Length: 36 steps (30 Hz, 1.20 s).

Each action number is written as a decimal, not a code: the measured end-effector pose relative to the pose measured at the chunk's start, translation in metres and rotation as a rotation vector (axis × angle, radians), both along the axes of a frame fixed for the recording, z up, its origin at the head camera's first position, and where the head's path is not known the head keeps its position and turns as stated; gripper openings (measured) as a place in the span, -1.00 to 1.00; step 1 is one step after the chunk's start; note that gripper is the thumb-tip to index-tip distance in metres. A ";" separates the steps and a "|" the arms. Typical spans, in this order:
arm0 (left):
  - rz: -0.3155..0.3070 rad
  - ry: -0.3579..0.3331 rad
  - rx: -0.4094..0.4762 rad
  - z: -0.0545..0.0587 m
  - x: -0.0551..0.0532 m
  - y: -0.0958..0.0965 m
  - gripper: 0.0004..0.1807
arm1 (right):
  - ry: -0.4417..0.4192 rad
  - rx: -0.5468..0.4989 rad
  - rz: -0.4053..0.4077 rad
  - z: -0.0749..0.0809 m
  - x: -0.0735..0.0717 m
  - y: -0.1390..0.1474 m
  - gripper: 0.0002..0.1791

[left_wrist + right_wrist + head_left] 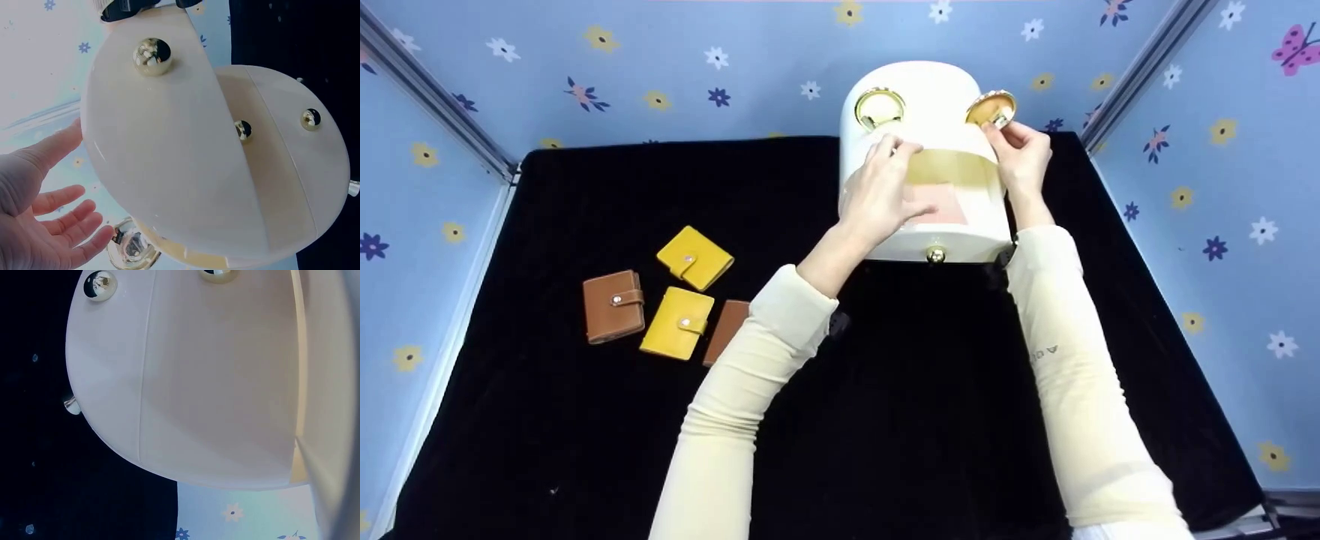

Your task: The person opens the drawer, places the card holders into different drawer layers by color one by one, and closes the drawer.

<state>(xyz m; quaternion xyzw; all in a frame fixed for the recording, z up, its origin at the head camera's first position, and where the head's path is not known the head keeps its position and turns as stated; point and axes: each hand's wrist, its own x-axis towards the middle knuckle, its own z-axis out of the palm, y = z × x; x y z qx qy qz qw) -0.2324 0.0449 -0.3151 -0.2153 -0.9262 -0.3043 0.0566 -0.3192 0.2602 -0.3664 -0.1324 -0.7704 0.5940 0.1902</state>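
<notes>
A white rounded box (885, 246) with gold ball knobs stands at the back, its rounded upper panel (169, 146) tilted up over an opening with a pink sheet (939, 204) inside. My left hand (877, 191) is at the left of the opening, fingers spread; in the left wrist view its thumb meets the panel's edge. At the box's upper right, my right hand (1024, 156) pinches a gold-rimmed round piece (979, 112) with a small silvery part. A similar gold-rimmed round piece (880, 107) is at the upper left. The right wrist view shows the box front, not the hand.
On the black cloth (585, 442) at left lie two yellow snap wallets (695, 257) and a brown one (613, 306); another brown wallet (727, 330) is partly hidden by my left sleeve. Flower-patterned walls (735, 75) stand behind and at both sides.
</notes>
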 end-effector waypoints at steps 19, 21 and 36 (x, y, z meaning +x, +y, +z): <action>-0.097 0.142 0.282 -0.004 0.035 0.001 -0.58 | 0.004 0.002 -0.004 0.000 -0.001 0.000 -0.70; -0.105 0.156 0.321 -0.007 0.039 0.002 -0.60 | 0.003 0.000 -0.006 0.000 -0.002 0.000 -0.71; -0.096 0.187 0.525 -0.050 0.063 0.011 -0.74 | 0.019 0.028 -0.002 -0.003 0.000 0.001 -0.70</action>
